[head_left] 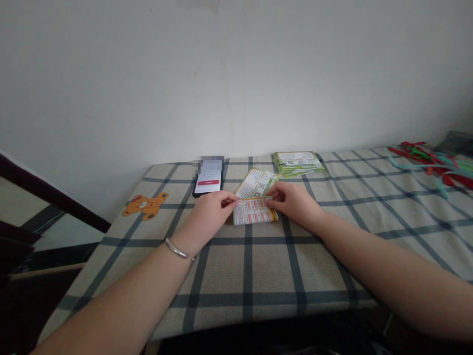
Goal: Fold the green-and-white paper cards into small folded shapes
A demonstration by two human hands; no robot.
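A small printed leaflet (255, 211) with rows of orange and white boxes lies on the checked tablecloth, its near part looking folded. My left hand (218, 207), with a silver bangle on the wrist, pinches the leaflet's left edge between thumb and finger. At the right edge, my right hand (290, 202) pinches it with fingertips drawn together. Just behind, partly covered, is a green and white printed sheet (254, 181); whether it is joined to the leaflet I cannot tell.
A phone (209, 176) with a lit screen lies behind my left hand. Against the wall rests a stack of green leaflets (298, 161). Red, green and pale blue straps (436, 165) are heaped far right. A bear picture (145, 206) marks the checked tablecloth (266, 276) at left.
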